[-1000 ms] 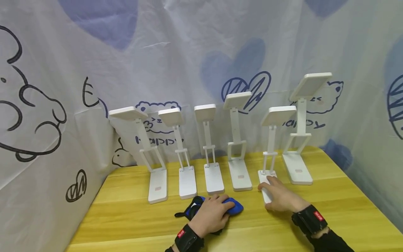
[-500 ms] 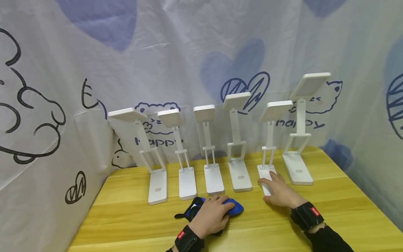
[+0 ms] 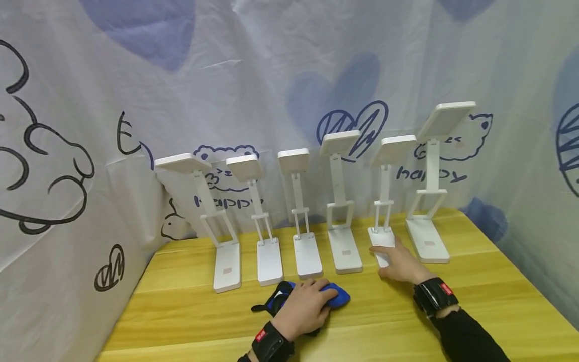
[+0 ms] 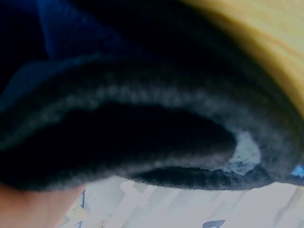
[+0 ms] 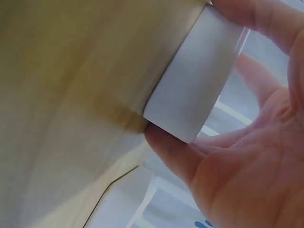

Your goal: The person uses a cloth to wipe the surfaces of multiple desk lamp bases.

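Observation:
My right hand (image 3: 402, 262) grips the base of a white folding desk lamp (image 3: 381, 236), fifth from the left in a row. In the right wrist view, the thumb and fingers sit on opposite sides of the white base (image 5: 194, 76), which rests on the wood. My left hand (image 3: 304, 307) holds a blue cloth piece (image 3: 339, 297) with black ribbed edging, lying on the table; it looks like a mitt. Its dark ribbed opening (image 4: 142, 90) fills the left wrist view, a whitish tag inside. The left fingertips are partly hidden there.
Other white desk lamps stand unfolded in the row: leftmost (image 3: 227, 266), second (image 3: 269, 261), third (image 3: 307, 256), fourth (image 3: 345, 250) and rightmost (image 3: 427, 241). The yellow wood-grain table (image 3: 181, 317) ends at a printed curtain (image 3: 271, 75) behind and at both sides.
The right hand has slid the gripped lamp back toward the curtain and slightly left, nearly level with its neighbours. My left hand and the cloth piece stay put.

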Demonstrator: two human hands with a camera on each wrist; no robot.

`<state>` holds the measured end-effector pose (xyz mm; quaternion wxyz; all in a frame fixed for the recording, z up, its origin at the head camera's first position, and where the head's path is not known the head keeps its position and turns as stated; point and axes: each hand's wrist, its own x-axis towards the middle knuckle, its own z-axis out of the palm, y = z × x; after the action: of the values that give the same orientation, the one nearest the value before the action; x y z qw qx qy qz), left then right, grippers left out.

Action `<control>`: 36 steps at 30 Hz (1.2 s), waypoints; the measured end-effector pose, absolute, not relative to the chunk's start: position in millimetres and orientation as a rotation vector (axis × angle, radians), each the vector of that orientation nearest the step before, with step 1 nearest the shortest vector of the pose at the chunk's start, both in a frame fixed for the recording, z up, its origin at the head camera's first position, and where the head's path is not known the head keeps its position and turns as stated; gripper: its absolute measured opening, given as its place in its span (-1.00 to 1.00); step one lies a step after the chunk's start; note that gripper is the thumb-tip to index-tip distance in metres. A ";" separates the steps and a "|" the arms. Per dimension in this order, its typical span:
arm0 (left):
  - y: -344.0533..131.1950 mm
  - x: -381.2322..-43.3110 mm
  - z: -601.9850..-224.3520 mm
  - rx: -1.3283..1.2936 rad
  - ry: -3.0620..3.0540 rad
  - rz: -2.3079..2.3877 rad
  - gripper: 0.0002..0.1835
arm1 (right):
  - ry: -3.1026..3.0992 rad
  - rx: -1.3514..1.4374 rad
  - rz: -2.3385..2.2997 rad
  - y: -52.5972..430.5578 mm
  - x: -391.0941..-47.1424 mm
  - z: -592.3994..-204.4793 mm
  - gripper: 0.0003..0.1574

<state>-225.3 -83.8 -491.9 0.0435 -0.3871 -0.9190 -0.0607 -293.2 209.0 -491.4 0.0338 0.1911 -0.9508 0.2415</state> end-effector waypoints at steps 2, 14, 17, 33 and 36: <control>-83.8 -225.4 -492.9 -1.183 -2.808 -0.182 -0.62 | -2.934 0.584 0.746 209.0 -297.1 -491.0 -0.22; -83.0 -225.3 -495.6 -1.184 -2.815 -0.182 -0.62 | -2.994 0.534 0.734 208.8 -310.3 -492.0 -0.20; -83.7 -225.0 -494.6 -1.176 -2.811 -0.179 -0.62 | -2.986 0.532 0.725 207.4 -310.4 -492.9 -0.22; -83.1 -224.5 -489.9 -1.186 -2.771 -0.160 -0.64 | -2.879 0.522 0.989 239.6 -295.9 -457.2 -0.36; -83.3 -224.1 -490.8 -1.191 -2.769 -0.169 -0.65 | -2.881 0.475 0.982 246.4 -296.6 -458.1 -0.37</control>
<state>-224.1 -83.3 -490.8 0.0612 -0.3938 -0.9154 -0.0559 -296.6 246.4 -458.1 0.0303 0.1539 -0.9348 0.3186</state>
